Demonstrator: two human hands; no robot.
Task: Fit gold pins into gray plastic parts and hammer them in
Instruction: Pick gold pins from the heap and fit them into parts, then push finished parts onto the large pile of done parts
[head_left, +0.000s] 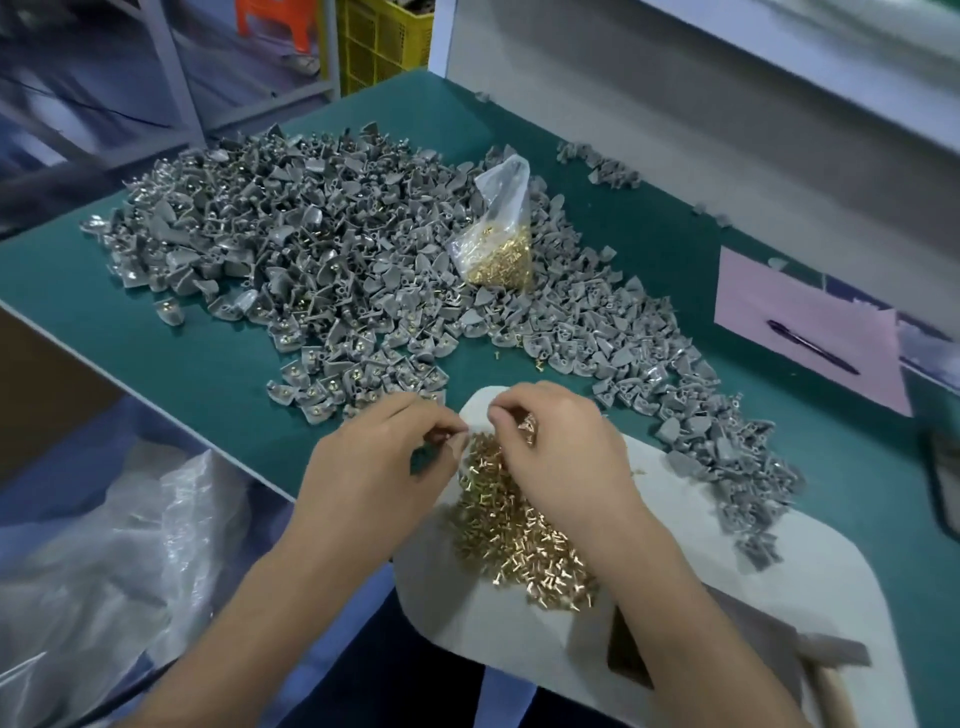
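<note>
Pinching something small and grey between thumb and fingertips, the left hand (387, 457) hovers at the near edge of the white board (779, 566); it looks like one of the gray plastic parts, though blur keeps me from being sure. The right hand (558, 447) has its fingers curled down over the loose heap of gold pins (511, 530) on that board, with a few pins seemingly gathered under the palm; I cannot tell whether its grip is closed on a single pin. By the look of them, the pins are tiny, hard and smooth, likely to slip or roll, so each is best taken by the shank just under its head. The plastic parts seem light and rigid. More parts lie heaped across the green tabletop (208, 364) beyond both hands, around a clear bag of pins (498, 244).
</note>
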